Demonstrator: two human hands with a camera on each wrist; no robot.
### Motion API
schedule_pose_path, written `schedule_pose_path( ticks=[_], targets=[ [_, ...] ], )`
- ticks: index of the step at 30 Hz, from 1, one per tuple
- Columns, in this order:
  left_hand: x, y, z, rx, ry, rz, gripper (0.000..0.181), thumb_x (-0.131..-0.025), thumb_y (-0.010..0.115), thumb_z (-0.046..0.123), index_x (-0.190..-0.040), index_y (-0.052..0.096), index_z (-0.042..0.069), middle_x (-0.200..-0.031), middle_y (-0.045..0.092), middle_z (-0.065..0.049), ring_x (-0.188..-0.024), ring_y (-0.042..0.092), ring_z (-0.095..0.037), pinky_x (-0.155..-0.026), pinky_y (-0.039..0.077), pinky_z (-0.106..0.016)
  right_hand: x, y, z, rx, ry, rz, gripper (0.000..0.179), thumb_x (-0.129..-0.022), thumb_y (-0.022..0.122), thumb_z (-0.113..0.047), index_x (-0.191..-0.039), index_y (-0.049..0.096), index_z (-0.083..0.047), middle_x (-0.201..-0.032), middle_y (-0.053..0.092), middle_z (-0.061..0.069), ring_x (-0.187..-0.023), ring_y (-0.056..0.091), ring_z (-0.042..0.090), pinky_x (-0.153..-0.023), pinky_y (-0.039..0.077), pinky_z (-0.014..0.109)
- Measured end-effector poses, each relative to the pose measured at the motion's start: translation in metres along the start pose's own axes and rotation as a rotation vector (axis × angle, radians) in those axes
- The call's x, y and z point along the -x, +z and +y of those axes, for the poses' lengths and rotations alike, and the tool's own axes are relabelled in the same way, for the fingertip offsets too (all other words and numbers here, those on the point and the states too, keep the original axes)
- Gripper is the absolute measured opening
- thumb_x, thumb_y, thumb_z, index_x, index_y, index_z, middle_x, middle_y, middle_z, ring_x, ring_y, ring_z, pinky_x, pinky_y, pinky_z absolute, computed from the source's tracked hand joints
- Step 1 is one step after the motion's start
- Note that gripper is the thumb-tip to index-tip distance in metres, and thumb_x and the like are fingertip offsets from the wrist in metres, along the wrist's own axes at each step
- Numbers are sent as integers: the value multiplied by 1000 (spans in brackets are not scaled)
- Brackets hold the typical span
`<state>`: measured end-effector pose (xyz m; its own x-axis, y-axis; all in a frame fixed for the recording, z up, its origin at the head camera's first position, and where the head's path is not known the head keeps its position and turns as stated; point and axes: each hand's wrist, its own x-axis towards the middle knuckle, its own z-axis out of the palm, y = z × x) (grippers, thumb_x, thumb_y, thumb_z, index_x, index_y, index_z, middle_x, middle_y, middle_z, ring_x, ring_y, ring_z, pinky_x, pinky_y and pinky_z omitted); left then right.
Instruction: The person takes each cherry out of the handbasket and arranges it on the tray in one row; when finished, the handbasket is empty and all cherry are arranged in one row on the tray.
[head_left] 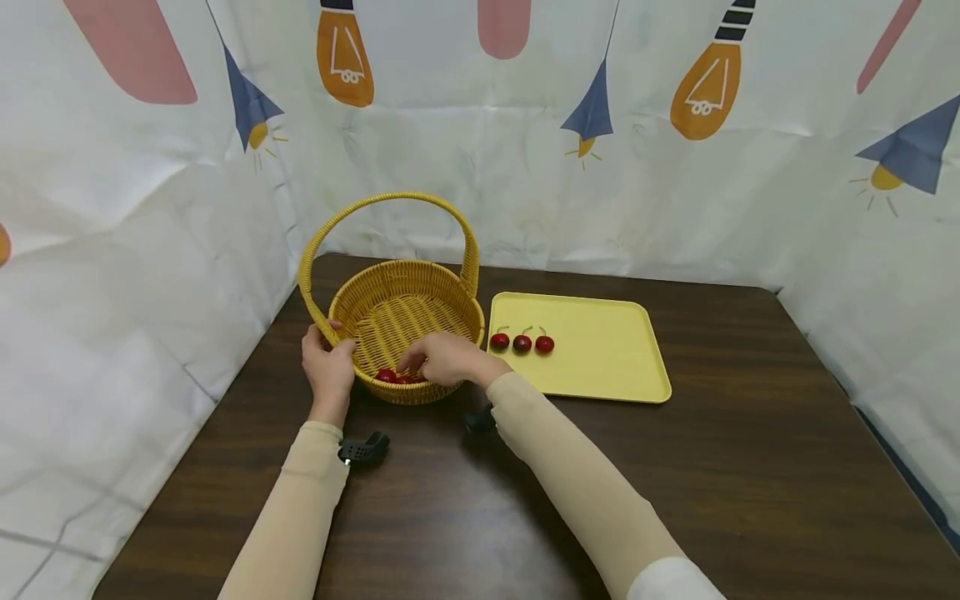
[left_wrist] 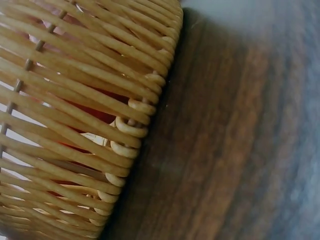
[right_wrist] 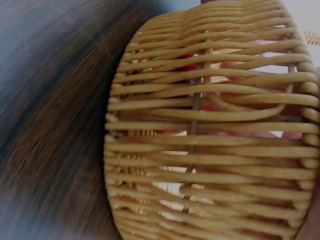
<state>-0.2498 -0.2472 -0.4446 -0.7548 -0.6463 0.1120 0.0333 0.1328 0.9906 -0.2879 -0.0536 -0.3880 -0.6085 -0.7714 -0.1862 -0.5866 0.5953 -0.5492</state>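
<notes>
A round woven basket with a tall arched handle stands at the back left of the table. At its left side my left hand grips the rim by the foot of the handle, thumb on the near side. Several dark red cherries lie inside against the near wall. My right hand reaches over the near right rim, its fingers bent down beside these cherries; I cannot tell whether it pinches one. Both wrist views are filled by the woven wall, red showing through its gaps.
Right of the basket lies a yellow tray. Three cherries with stems sit in a row at its left end. The dark wooden table runs back to a patterned cloth hung behind and at the sides.
</notes>
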Motion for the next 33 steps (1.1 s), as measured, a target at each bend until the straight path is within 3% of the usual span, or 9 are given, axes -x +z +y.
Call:
schedule_pose_path(
  ticks=[5,9,17,23,27,30,33],
  targets=[
    [-1,0,0,-18,0,-3,30,-84,53,-3,-113,54,2,-106,41,4,-97,43,-19,-77,37,-28,-8,-2,0,-3,-50,-89,29,-95,58,-11,-116,73,-23,-109,70,-12,-105,60,3,-89,46,22],
    [-1,1,1,-31,5,-8,29,-84,54,-2,-112,54,4,-105,41,3,-95,43,-19,-76,38,-28,-12,-3,1,-50,-95,-153,31,-94,58,-8,-120,71,-17,-113,70,-6,-104,61,5,-88,46,20],
    [0,1,3,-37,10,-3,28,-84,54,-2,-111,54,4,-107,42,2,-95,44,-19,-75,38,-29,-17,-4,2,-92,-93,-177,31,-90,60,-3,-116,71,-14,-108,70,-2,-97,62,7,-83,47,20],
    [1,0,5,-29,12,-5,28,-84,54,-2,-112,54,3,-107,42,2,-95,44,-19,-76,38,-29,-16,-3,1,-48,-79,-135,24,-90,63,-14,-113,71,-14,-109,68,-2,-99,60,9,-84,46,22],
    [2,-1,4,-38,6,-5,29,-85,54,-2,-113,54,3,-106,42,2,-94,44,-20,-75,38,-29,-14,-2,2,-78,-76,-93,28,-90,63,-20,-116,69,-16,-110,67,-1,-99,59,11,-84,47,24],
    [1,-1,2,-42,4,-2,29,-84,54,-2,-113,54,4,-106,41,1,-94,44,-20,-74,39,-29,-12,0,4,-141,-82,-6,33,-89,62,-21,-121,68,-16,-112,66,-1,-99,59,12,-83,47,25],
    [0,-2,0,-36,6,1,28,-84,54,-2,-112,54,4,-106,41,1,-94,44,-20,-74,40,-29,-10,2,6,-193,-85,142,35,-88,63,-21,-123,67,-14,-111,65,-1,-97,58,13,-80,46,26]
  ],
)
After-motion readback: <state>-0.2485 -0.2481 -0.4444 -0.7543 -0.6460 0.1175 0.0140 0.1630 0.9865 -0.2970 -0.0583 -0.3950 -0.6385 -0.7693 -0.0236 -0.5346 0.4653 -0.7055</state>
